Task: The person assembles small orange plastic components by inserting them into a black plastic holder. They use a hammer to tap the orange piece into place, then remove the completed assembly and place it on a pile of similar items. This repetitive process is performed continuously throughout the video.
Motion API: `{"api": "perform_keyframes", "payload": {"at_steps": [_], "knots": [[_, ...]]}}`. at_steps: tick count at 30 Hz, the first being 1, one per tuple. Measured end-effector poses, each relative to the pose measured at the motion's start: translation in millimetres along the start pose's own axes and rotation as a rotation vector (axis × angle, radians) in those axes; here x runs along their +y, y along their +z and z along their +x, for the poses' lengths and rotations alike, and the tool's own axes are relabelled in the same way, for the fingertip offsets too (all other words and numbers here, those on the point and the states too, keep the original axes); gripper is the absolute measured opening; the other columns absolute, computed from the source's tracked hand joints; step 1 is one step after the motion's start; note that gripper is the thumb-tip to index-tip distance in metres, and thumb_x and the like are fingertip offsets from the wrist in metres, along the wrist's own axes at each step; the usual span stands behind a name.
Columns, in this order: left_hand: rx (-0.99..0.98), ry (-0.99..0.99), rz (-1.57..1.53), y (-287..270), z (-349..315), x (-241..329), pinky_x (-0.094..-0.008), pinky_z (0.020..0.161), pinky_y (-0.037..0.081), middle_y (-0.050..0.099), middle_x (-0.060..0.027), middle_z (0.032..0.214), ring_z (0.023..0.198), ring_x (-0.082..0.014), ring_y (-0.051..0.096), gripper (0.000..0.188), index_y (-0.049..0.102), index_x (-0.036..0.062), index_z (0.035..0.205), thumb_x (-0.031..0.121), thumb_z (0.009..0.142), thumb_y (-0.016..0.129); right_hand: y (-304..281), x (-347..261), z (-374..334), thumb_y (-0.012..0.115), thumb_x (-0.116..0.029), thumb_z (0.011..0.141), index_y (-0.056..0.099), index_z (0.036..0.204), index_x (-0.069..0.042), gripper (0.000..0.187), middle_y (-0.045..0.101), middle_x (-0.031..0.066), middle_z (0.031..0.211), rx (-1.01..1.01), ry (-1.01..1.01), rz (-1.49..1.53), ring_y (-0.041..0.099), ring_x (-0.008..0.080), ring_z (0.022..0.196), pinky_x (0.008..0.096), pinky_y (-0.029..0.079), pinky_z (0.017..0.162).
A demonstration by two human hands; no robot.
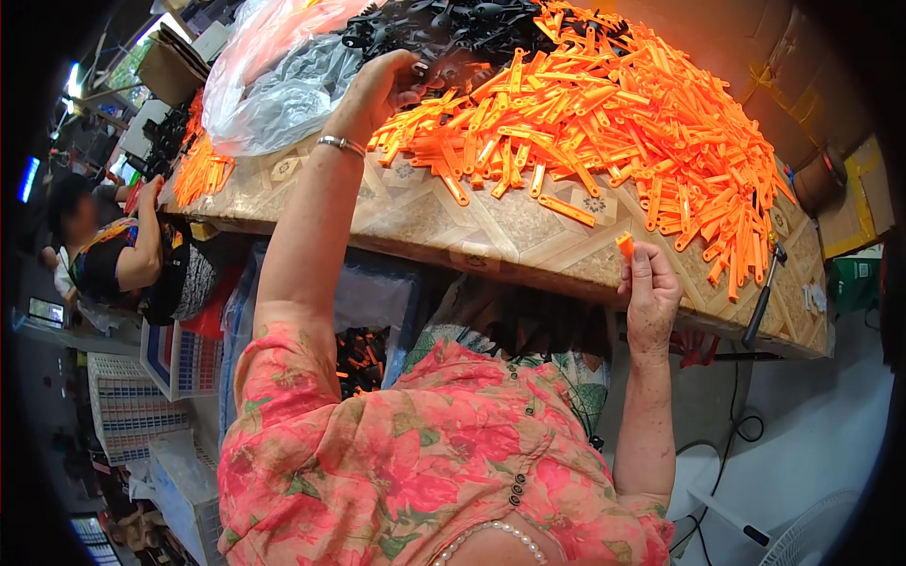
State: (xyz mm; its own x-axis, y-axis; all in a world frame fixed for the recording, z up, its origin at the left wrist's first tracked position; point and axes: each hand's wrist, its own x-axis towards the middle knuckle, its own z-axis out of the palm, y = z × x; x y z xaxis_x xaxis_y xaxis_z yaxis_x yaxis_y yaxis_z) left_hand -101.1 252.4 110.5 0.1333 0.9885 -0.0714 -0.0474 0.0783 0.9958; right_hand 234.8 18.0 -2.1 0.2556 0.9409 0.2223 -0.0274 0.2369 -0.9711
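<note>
My right hand (653, 294) is closed on an orange plastic handle (625, 246), held upright just off the front edge of the table, its upper end sticking out above the thumb. My left arm reaches across the table, and my left hand (382, 90) is at the near side of a heap of black plastic parts (462, 26). Its fingers are curled and blurred among the parts, so what they grip is unclear. A big pile of loose orange handles (604, 113) spreads to the right of that hand. One handle (567, 209) lies apart near the front edge.
A hammer (763, 297) lies at the table's (425, 222) right end. Clear plastic bags (293, 104) cover the back left. Below the edge stands a blue bin (406, 292) with black and orange pieces. Another person (123, 245) sits at the left. A fan (816, 533) stands lower right.
</note>
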Motion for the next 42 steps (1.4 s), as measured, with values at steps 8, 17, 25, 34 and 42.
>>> {"api": "perform_keyframes", "payload": {"at_steps": [8, 17, 25, 34, 42], "knots": [[-0.282, -0.007, -0.257, 84, -90, -47, -0.019, 0.046, 0.038, 0.067, -0.0052, 0.077, 0.057, -0.0072, 0.055, 0.018, 0.067, 0.0035, 0.09, 0.022, 0.089, 0.065, 0, -11, -7, 0.054, -0.022, 0.102, 0.062, 0.096, -0.002, 0.023, 0.055, -0.0019, 0.076, 0.059, -0.007, 0.185, 0.046, 0.0034, 0.06, 0.0185, 0.041, 0.054], [-0.595, -0.407, -0.504, 165, -169, -104, -0.0153, 0.045, 0.041, 0.065, -0.0112, 0.085, 0.066, -0.0129, 0.061, 0.032, 0.061, -0.0054, 0.11, 0.017, 0.088, 0.062, -32, -33, -26, 0.06, -0.02, 0.099, 0.067, 0.101, -0.001, 0.021, 0.067, 0.0055, 0.102, 0.158, -0.095, 0.076, 0.063, 0.0088, 0.089, 0.0203, 0.054, 0.061], [-0.984, -0.133, 0.004, 171, -179, -99, -0.0262, 0.076, 0.052, 0.071, -0.0096, 0.088, 0.078, -0.0125, 0.066, 0.026, 0.065, -0.0053, 0.11, 0.009, 0.088, 0.063, -26, -26, -58, 0.065, -0.009, 0.094, 0.064, 0.09, 0.001, 0.012, 0.066, 0.0039, 0.092, 0.105, -0.056, 0.031, 0.061, 0.0072, 0.072, 0.0217, 0.054, 0.062], [-0.887, 0.03, 0.356, 182, -192, -99, -0.0213, 0.066, 0.05, 0.064, 0.0014, 0.076, 0.07, -0.0051, 0.059, 0.02, 0.065, -0.0026, 0.109, 0.011, 0.094, 0.064, -13, -28, -67, 0.067, -0.005, 0.092, 0.063, 0.091, 0.002, 0.008, 0.065, 0.0037, 0.094, 0.05, -0.106, -0.034, 0.059, 0.0062, 0.069, 0.0208, 0.051, 0.061], [-0.796, 0.05, 0.459, 177, -199, -96, -0.0215, 0.058, 0.049, 0.062, 0.0, 0.071, 0.063, -0.0055, 0.057, 0.017, 0.066, -0.0042, 0.101, 0.011, 0.093, 0.065, -41, -42, -66, 0.065, -0.004, 0.091, 0.067, 0.098, 0.001, 0.008, 0.064, 0.004, 0.09, -0.125, -0.111, -0.401, 0.058, 0.0087, 0.073, 0.0241, 0.047, 0.064]]}}
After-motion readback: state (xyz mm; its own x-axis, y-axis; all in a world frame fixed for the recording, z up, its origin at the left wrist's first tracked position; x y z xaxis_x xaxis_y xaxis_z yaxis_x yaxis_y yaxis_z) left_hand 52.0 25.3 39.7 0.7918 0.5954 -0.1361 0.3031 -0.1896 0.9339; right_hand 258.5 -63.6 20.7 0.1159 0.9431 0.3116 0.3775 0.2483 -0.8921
